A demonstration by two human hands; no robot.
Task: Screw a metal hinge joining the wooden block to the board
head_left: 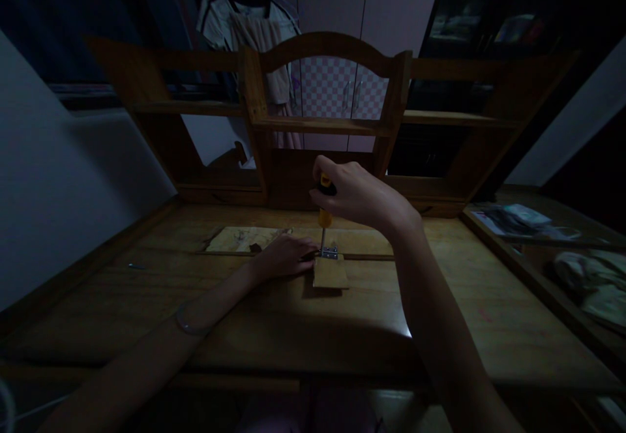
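Observation:
My right hand [347, 188] is wrapped round the yellow and black handle of a screwdriver [324, 216], held upright. Its shaft points down to a small metal hinge [330, 252] with several screws or holes. The hinge lies across a long wooden board [364, 240] and a small square wooden piece [330, 273], which juts towards me. My left hand [288, 255] rests on the board, its fingertips pressed at the left edge of the hinge and the small piece. Whether those fingers pinch anything is hidden.
All this lies on a wooden desk [235, 328]. A shelf unit [323, 126] rises at the desk's back. A small metal item [135, 266] lies at the left. Papers and a white packet [525, 214] sit on a side shelf at the right. Clothes [254, 29] hang behind.

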